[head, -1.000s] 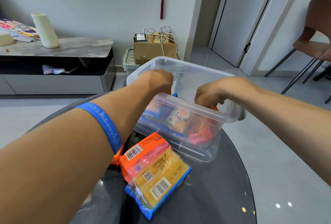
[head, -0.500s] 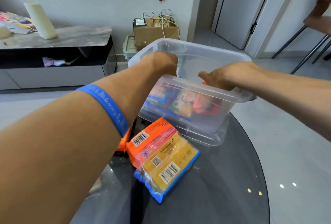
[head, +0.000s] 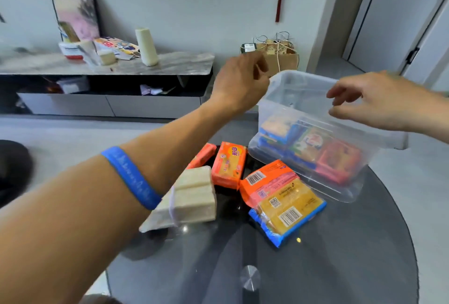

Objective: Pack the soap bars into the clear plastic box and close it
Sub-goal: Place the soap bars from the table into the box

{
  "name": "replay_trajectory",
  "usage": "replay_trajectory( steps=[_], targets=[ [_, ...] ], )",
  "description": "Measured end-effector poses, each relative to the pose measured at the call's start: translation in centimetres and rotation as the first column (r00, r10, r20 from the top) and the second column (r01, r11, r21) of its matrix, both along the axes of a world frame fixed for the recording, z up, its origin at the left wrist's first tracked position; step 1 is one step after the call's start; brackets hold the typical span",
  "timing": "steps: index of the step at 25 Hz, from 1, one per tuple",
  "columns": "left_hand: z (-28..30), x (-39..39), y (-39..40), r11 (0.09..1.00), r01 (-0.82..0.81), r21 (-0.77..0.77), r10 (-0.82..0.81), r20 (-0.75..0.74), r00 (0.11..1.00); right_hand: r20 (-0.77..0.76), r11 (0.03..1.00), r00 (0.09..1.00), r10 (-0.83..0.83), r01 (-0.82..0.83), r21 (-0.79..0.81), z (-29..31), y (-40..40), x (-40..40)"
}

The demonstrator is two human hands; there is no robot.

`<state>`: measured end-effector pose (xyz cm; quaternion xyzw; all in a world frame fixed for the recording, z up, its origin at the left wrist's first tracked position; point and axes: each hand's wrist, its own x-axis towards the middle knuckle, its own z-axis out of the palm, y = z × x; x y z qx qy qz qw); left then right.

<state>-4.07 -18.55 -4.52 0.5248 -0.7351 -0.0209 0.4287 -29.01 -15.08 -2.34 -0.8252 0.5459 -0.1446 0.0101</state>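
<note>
The clear plastic box (head: 347, 183) stands open on the far right of the round glass table, with blue, yellow and red soap packs inside. My left hand (head: 239, 82) hovers above the box's left corner, fingers loosely curled and empty. My right hand (head: 375, 100) hangs over the box's near rim, fingers apart, holding nothing. On the table in front lie an orange-and-yellow soap pack with blue edges (head: 281, 200), an orange soap pack (head: 228, 165), another orange pack (head: 201, 156) behind it, and a wrapped block of pale soap bars (head: 192, 196). No lid shows.
The dark glass table (head: 267, 267) has a metal disc near the front. Behind it stand a low marble-topped cabinet (head: 109, 65) with a cream vase and clutter, a cardboard box with cables (head: 279, 58), and a door at the right.
Both hands have come up out of the box with nothing in them and now hover above its rim. The camera has swung left, bringing the pale soap block and orange packs into view.
</note>
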Motion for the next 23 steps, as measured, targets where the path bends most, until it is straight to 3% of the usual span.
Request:
replay_trajectory(
  steps=[3, 5, 8, 10, 15, 20, 23],
  targets=[
    [-2.9, 6.1, 2.8, 0.937, -0.200, 0.286, 0.149, 0.191, 0.970, 0.062, 0.984, 0.989, 0.131, -0.123, -0.127, -1.0, 4.8, 3.5],
    [-5.5, 8.9, 4.5, 0.841, -0.299, 0.452, 0.149, 0.337, 0.930, -0.079, 0.968, 0.976, 0.204, -0.213, -0.130, -2.5, 7.5, 5.4],
    [-8.8, 11.2, 6.1, 0.756, -0.367, 0.541, 0.083, 0.477, 0.875, -0.410, 0.947, 0.855, 0.319, -0.299, 0.114, -5.8, 10.1, 7.2],
    [-9.6, 11.7, 5.9, 0.707, -0.378, 0.598, 0.065, 0.477, 0.876, -0.497, 0.924, 0.783, 0.374, -0.270, 0.269, -7.4, 10.6, 7.4],
    [-10.1, 11.7, 4.6, 0.654, -0.376, 0.656, 0.065, 0.446, 0.893, -0.455, 0.918, 0.820, 0.347, -0.199, 0.342, -9.5, 9.4, 6.4],
    [-12.4, 12.1, 3.5, 0.732, -0.434, 0.525, 0.165, 0.482, 0.861, -0.477, 0.942, 0.813, 0.333, -0.270, 0.198, -11.8, 8.7, 6.9],
    [-12.2, 12.0, 3.3, 0.727, -0.431, 0.535, 0.155, 0.484, 0.861, -0.436, 0.939, 0.837, 0.331, -0.248, 0.237, -11.5, 9.1, 6.4]
  ],
)
